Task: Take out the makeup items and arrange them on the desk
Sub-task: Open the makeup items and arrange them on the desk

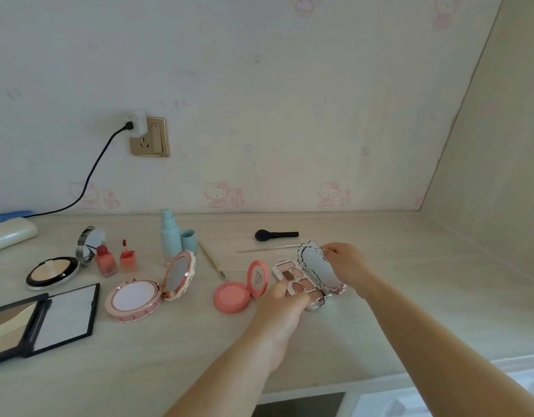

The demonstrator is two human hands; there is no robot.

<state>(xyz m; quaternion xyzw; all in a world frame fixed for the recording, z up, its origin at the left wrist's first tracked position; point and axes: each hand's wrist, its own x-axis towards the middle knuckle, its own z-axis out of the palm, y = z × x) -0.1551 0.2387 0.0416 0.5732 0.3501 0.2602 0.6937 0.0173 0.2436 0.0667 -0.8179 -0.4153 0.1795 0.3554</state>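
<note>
Pale wood-grain desk (380, 266) runs along a wall papered with faint pink cartoon cats; near its middle lies an open eyeshadow palette (299, 284), silver-edged, its pans of beige, brown and pink facing up and its mirrored lid (318, 267) raised; the left hand (285, 299) holds the palette's near edge, thumb on top and fingers curled beneath; the right hand (345, 261) pinches the far rim of the lid with curled fingers; just left of the palette sits an open coral blush (234, 294); further left, an open pink compact (139, 296) with a white puff, two small red bottles (117, 261), an open black-rimmed powder (53, 272) and a black mirror case (58, 314) at the left edge; behind them stands a light-blue bottle (170, 236) with its cap (188, 240) beside it; a black brush (274, 235) and two thin sticks lie behind the palette; on the wall, a gold socket (150, 136) carries a white plug with a black cable.
</note>
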